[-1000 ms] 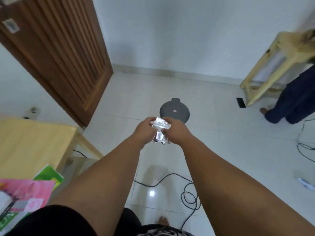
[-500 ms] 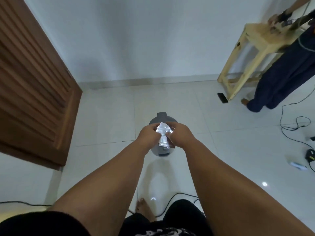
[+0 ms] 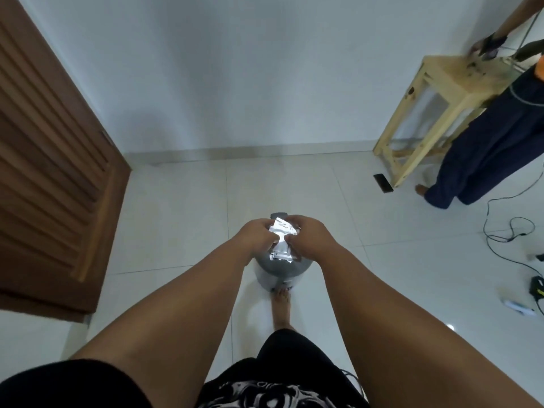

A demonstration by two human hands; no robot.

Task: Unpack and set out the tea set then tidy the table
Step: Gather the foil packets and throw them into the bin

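I hold a crumpled wad of clear shiny plastic wrapping in front of me with both hands. My left hand pinches its left side and my right hand pinches its right side. Directly below the wad stands a grey pedal bin with its lid shut, and my bare foot rests at its base. No tea set or table is in view.
A brown slatted wooden door stands open on the left. At the right, another person stands at a light wooden stool. A black phone and loose cables lie on the white tiled floor.
I have walked up to the bin: it went from ahead of my hands to right beneath them. The table at the left has left the view. Both hands kept hold of the wrapping.
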